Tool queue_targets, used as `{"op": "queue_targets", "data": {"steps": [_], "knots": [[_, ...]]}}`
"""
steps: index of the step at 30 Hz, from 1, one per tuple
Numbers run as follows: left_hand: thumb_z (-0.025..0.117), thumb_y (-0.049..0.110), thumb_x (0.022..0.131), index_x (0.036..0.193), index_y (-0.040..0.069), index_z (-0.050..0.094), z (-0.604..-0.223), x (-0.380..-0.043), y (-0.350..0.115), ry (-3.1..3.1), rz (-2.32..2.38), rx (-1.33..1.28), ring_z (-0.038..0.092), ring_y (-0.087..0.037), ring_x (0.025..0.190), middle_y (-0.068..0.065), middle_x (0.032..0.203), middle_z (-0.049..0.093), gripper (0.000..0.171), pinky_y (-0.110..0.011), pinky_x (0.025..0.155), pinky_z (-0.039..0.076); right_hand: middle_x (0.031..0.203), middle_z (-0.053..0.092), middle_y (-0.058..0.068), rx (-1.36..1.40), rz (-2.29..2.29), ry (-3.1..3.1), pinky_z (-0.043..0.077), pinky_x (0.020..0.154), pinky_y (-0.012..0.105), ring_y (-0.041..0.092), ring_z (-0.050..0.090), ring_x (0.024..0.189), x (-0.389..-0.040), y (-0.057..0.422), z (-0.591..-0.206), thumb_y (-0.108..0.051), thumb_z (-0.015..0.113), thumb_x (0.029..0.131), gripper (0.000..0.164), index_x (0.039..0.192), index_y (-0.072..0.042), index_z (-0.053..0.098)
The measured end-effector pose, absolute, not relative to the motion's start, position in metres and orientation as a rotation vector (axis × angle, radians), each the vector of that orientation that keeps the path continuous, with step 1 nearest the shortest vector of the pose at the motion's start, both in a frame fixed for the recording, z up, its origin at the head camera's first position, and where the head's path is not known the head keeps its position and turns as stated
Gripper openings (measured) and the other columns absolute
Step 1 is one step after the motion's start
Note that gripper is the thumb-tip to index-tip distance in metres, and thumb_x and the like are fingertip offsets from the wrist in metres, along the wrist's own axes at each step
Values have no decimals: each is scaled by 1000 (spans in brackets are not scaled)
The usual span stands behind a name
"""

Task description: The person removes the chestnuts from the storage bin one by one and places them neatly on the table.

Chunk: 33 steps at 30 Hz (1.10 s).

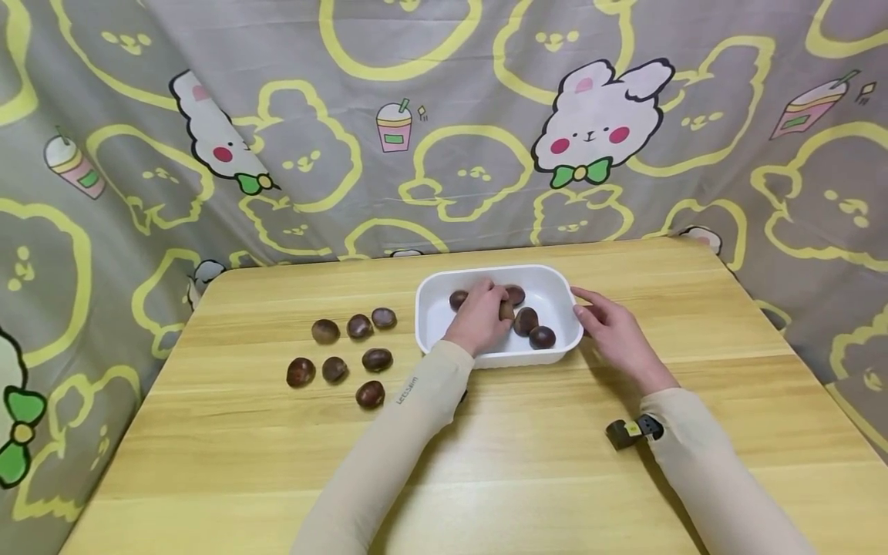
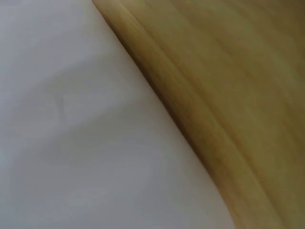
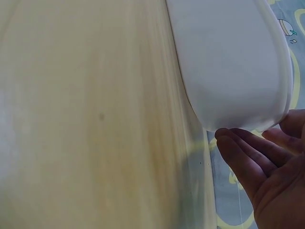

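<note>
My left hand (image 1: 482, 316) reaches into a white plastic tray (image 1: 433, 276), fingers curled down around a brown chestnut (image 1: 507, 311) at the fingertips. Other glossy chestnuts (image 1: 542, 338) lie on the tray floor beside that hand, and one (image 1: 458, 300) sits to its left, partly covered. At the tray's right end, my right hand (image 1: 617, 331) touches the outer wall and rim with extended fingers. The right wrist view shows those fingertips (image 3: 223, 134) against the tray's rounded end. Only the tray's white wall (image 2: 86, 143) and wood fill the left wrist view.
Several loose chestnuts (image 1: 335, 370) are spread on the wooden table (image 1: 555, 478) left of the tray, near the left forearm. A patterned grey curtain (image 1: 472, 92) hangs behind the table and along its sides. A black wrist camera (image 1: 624, 433) sticks out from the right sleeve.
</note>
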<state>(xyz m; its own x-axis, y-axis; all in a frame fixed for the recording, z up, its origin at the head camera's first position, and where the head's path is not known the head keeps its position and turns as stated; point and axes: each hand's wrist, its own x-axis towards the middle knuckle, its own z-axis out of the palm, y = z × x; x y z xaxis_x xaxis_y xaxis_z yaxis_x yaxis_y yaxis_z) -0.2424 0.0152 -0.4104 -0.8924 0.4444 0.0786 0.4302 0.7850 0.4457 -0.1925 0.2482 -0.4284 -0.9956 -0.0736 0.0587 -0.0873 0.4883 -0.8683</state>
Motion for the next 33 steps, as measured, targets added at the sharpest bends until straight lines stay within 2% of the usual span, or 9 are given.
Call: {"op": "queue_targets", "data": {"steps": [7, 14, 23, 29, 33], "knots": [[73, 12, 87, 115, 6, 63, -411, -243, 16, 2896, 747, 731, 49, -19, 114, -5, 116, 55, 30, -26, 101, 39, 121, 61, 30, 149, 1548, -2700, 52, 88, 41, 36, 63, 105, -193, 249, -428, -25, 46, 106, 48, 147, -2, 42], [74, 13, 86, 113, 8, 67, -413, -242, 16, 2895, 748, 707, 51, -18, 112, -3, 114, 54, 29, -27, 100, 40, 120, 61, 29, 137, 1538, -2715, 52, 88, 40, 36, 64, 105, -193, 248, -427, -25, 46, 106, 48, 147, -2, 42], [75, 18, 86, 110, 9, 69, -414, -243, 16, 2844, 791, 643, 54, -17, 91, -1, 103, 49, 27, -27, 85, 46, 121, 60, 30, 144, 1546, -2707, 51, 90, 45, 37, 63, 106, -193, 250, -427, -25, 46, 106, 48, 148, -2, 41], [78, 17, 85, 110, 5, 70, -413, -246, 15, 2804, 836, 657, 56, -17, 99, -3, 107, 61, 29, -27, 90, 45, 119, 61, 30, 154, 1560, -2695, 53, 87, 37, 36, 64, 105, -193, 250, -428, -23, 47, 106, 47, 147, -1, 42], [78, 17, 85, 110, 5, 70, -412, -247, 13, 2795, 881, 632, 58, -16, 101, -4, 109, 66, 29, -27, 91, 45, 120, 61, 30, 153, 1562, -2699, 53, 88, 38, 36, 64, 105, -194, 249, -428, -24, 47, 106, 47, 147, -1, 42]]}}
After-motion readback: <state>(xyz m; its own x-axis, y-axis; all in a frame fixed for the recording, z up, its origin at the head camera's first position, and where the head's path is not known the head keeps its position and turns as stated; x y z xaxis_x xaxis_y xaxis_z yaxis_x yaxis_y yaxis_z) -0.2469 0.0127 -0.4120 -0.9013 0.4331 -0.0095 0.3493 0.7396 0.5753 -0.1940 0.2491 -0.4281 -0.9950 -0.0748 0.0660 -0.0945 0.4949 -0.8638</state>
